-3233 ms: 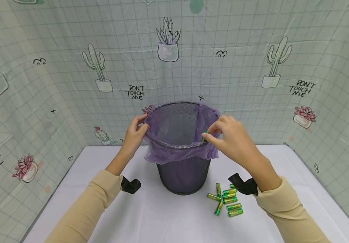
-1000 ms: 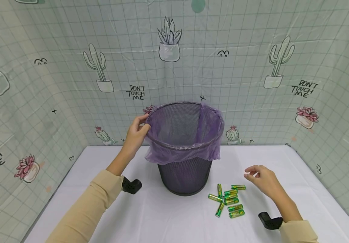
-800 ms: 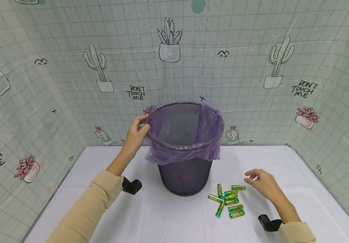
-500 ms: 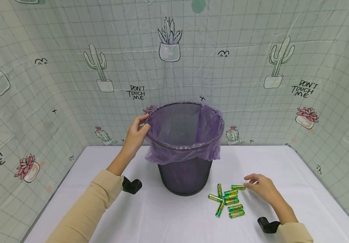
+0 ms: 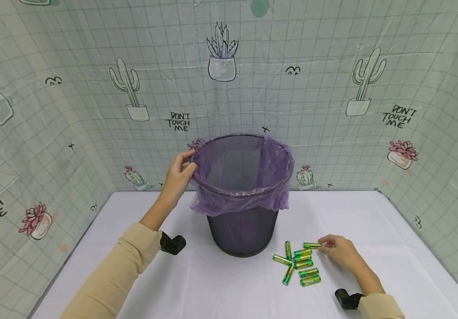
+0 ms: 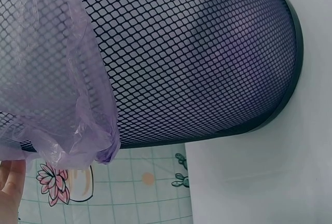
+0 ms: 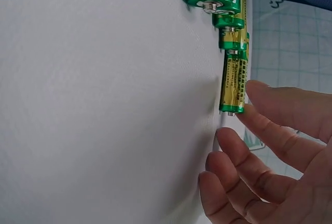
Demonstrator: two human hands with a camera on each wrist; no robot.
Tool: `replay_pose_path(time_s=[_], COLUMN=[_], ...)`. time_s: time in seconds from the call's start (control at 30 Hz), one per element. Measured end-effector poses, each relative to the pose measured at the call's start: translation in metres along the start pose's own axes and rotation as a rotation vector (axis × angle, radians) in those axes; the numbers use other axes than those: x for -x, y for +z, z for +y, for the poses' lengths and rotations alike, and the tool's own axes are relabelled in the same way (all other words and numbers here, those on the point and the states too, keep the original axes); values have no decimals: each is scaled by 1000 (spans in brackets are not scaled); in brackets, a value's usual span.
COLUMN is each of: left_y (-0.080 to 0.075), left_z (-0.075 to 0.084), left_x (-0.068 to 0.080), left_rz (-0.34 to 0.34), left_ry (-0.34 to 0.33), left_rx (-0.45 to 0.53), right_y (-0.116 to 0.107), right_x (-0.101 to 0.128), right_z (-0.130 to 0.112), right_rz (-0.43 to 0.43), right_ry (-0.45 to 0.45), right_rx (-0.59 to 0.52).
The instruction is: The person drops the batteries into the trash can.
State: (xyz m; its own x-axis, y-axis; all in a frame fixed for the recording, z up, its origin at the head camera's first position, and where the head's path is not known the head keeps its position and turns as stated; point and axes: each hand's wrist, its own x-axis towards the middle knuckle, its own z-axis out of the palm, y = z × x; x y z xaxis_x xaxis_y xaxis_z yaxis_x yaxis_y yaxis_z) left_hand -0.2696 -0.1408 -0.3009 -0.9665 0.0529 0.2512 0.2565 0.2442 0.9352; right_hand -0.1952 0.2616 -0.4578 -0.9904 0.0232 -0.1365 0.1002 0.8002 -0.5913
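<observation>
A black mesh wastebasket [image 5: 242, 230], lined with a purple plastic bag [image 5: 238, 204] folded over its rim, stands upright on the table. My left hand [image 5: 178, 175] grips its left rim through the bag; in the left wrist view only part of that hand [image 6: 11, 187] shows. Several green-and-gold batteries [image 5: 303, 264] lie loosely grouped to the right of the wastebasket. My right hand [image 5: 341, 251] is low at the right end of the farthest battery [image 5: 311, 245]. In the right wrist view the thumb and index finger are beside that battery [image 7: 233, 81], the other fingers loosely bent.
A white cloth covers the table [image 5: 213, 288]. Behind and on both sides hangs a grid-patterned curtain [image 5: 165, 44] with drawn cacti. Black devices are fixed at the left wrist [image 5: 173, 243] and the right wrist [image 5: 347, 299].
My right hand earlier held a battery at the wastebasket's rim. It has since moved away right, then down and left to the farthest battery. My left hand has stayed on the rim.
</observation>
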Motion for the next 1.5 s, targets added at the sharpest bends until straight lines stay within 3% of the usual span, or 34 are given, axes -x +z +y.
replay_pose_path(time_s=[0.37,0.9,1.5], left_y=[-1,0,0], left_z=[-1,1,-1], left_x=[0,1,-1], left_rz=[-7,-7,-6], left_ry=[-9,-12,2], left_rx=[4,13,4], right_y=[4,1,-32], right_x=[1,2,18], right_z=[2,3,-43], right_rz=[1,-4,227], right_ry=[14,-40,-203], right_rx=[1,4,59])
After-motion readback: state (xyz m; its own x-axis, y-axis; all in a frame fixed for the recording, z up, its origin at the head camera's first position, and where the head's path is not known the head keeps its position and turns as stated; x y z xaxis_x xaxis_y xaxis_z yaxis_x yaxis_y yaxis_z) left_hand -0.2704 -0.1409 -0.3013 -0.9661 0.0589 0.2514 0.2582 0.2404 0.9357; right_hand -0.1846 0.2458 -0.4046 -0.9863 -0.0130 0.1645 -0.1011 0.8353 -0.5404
